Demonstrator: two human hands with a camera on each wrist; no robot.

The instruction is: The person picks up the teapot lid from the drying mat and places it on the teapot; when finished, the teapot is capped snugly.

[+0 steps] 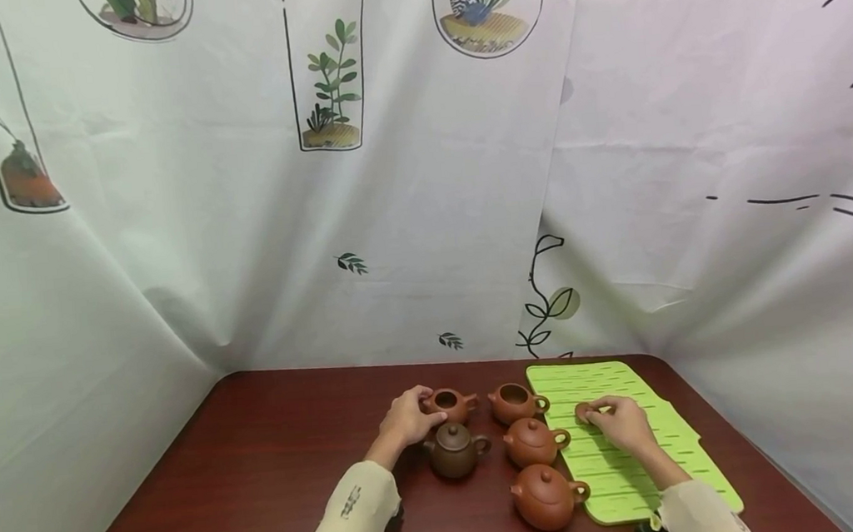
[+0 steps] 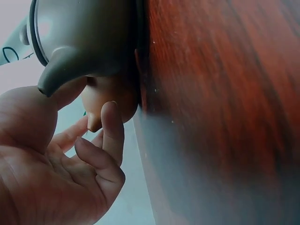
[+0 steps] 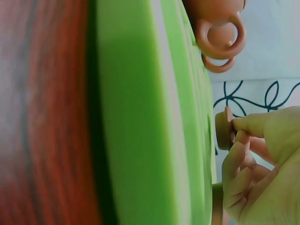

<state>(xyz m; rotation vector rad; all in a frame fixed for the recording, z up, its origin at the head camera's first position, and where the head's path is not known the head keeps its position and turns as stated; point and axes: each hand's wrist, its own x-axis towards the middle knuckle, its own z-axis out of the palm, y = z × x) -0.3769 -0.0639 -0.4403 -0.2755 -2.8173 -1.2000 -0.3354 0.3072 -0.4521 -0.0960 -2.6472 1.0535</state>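
Note:
My left hand (image 1: 408, 418) grips a small orange-brown clay teapot (image 1: 459, 412) that has no lid on, at the back of the table. Its thumb is on the near side and the fingers curl around the spout end, as the left wrist view also shows. Just in front stands a dark brown teapot (image 1: 453, 456) with its lid on, its spout (image 2: 58, 70) close to the hand. Over the green mat (image 1: 616, 481), my right hand (image 1: 623, 424) pinches a small round clay teapot lid (image 3: 224, 130) between thumb and fingers.
Beside the mat's left edge stands another lidless teapot (image 1: 513, 405). Two lidded orange-brown teapots, one in the middle (image 1: 532, 444) and one nearest the front (image 1: 544, 499), line up before it. A brown object (image 3: 217, 204) shows below the right hand. Hanging cloth (image 1: 406, 201) borders the table.

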